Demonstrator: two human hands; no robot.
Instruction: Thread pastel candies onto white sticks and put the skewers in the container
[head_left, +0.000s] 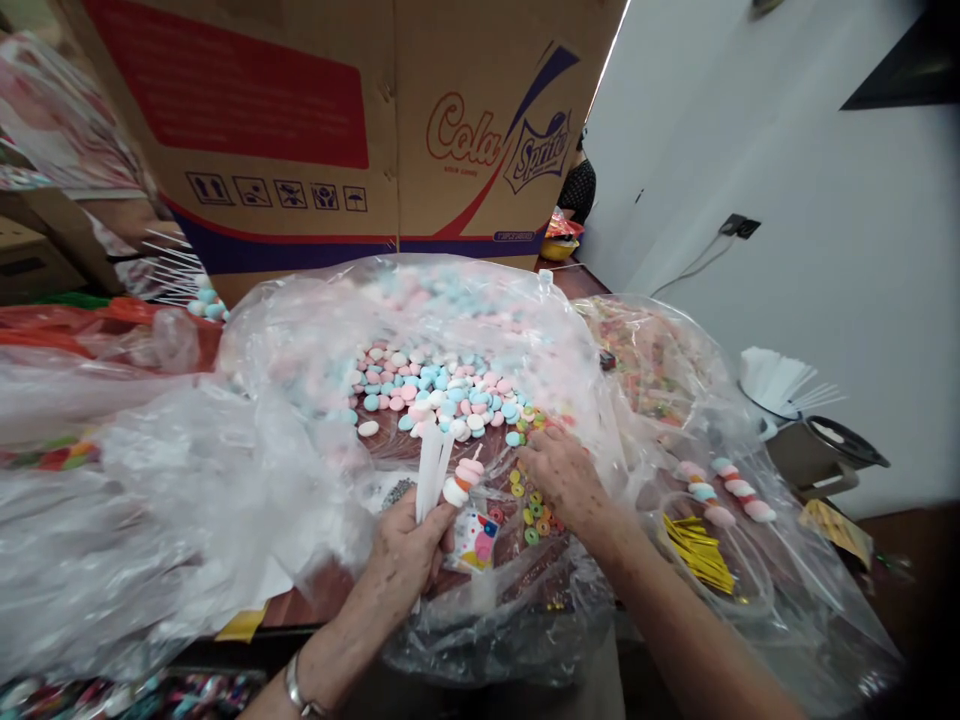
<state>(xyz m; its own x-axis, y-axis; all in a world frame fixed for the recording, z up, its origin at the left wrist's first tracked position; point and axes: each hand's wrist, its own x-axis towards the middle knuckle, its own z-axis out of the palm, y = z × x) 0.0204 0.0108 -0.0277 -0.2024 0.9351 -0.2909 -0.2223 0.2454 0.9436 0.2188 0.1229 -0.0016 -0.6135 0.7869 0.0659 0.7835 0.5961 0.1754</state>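
My left hand [412, 545] is closed around a bundle of white sticks [433, 470] and a skewer of candies [463, 482], threaded with pink, orange and white pieces. My right hand [562, 475] reaches down to the small coloured ring candies [534, 510], its fingers bent together at the upper part of their pile; what is between the fingertips is hidden. Behind both hands lies a heap of pink, blue and white round candies [442, 390], partly inside a clear plastic bag [300, 330]. A small printed packet [478, 540] lies just right of my left hand.
A large cardboard box [300, 120] stands behind the bag. At right, two finished-looking candy skewers [742, 490] lie near gold twist ties [699, 553]. A grey pitcher [817, 455] and white sticks [784, 380] are farther right. Crumpled plastic [172, 500] covers the left side.
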